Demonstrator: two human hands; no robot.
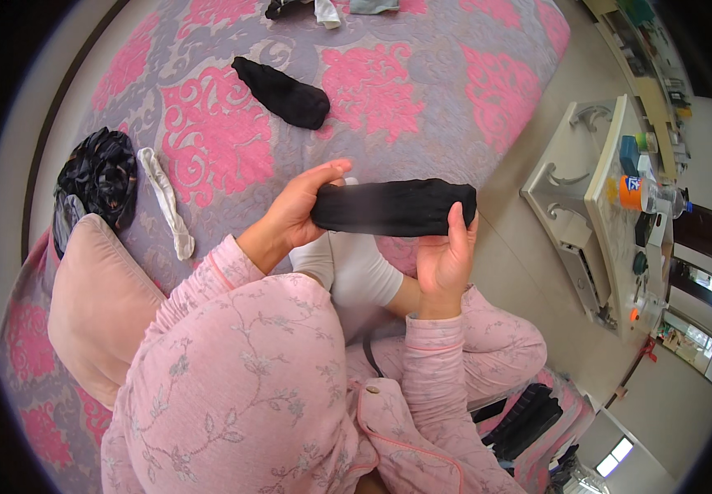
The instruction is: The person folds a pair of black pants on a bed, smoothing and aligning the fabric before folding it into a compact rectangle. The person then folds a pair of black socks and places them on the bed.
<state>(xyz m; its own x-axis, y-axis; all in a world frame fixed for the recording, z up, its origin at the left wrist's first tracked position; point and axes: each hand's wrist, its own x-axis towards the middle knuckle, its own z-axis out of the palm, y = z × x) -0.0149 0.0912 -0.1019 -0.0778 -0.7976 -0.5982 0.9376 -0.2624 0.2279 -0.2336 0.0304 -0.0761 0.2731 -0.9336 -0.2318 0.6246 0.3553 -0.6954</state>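
A black sock (pixel 393 208) is stretched out sideways between my two hands, above my lap. My left hand (pixel 297 200) grips its left end, with the thumb pointing up and away. At the other end, my right hand (pixel 445 256) holds the wider edge between thumb and fingers; the fingers behind the cloth are partly hidden. Farther off on the patterned bedspread (pixel 436 68) lies another black sock (pixel 285 92). To the left, a long white sock (pixel 166 204) rests on the bedspread beside a crumpled dark cloth (pixel 100 176).
A pink cushion (pixel 100 309) leans at my left. Several small garments (pixel 325 12) lie at the far edge. Folded dark clothing (pixel 526 420) is at lower right. Beyond the bed's right edge stands a marble-topped table (pixel 603 179) with a plastic bottle (pixel 646 193) on it.
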